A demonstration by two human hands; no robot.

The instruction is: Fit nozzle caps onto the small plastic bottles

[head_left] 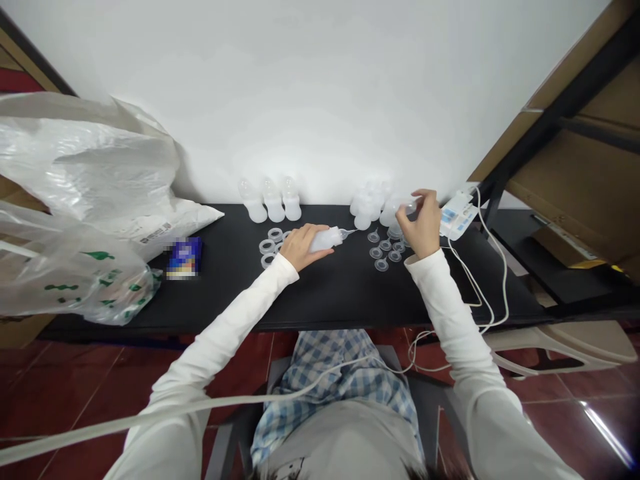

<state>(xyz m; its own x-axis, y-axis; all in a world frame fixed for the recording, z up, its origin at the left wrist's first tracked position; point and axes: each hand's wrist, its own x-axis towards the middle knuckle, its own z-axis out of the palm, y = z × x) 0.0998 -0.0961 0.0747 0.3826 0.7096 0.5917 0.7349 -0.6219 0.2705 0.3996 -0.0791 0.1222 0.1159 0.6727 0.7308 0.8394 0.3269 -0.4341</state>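
My left hand (300,247) is wrapped round a white translucent baby bottle (325,240), tilted on its side with its neck to the right. A clear silicone teat (344,234) with a thin pointed tip sits at the bottle's neck. My right hand (423,223) is raised at the right, thumb and fingers curled round a clear dome cap (410,208), partly hidden by the fingers. Below it lie several loose clear teats (385,245). Beside my left hand are several translucent screw rings (267,247), some covered by the hand.
Three capped bottles (273,200) stand by the wall. A cluster of white bottles (367,203) stands at back right. Plastic bags (90,160) and a blue packet (184,258) are at the left. White cables (500,267) run off the black table (340,300) at the right.
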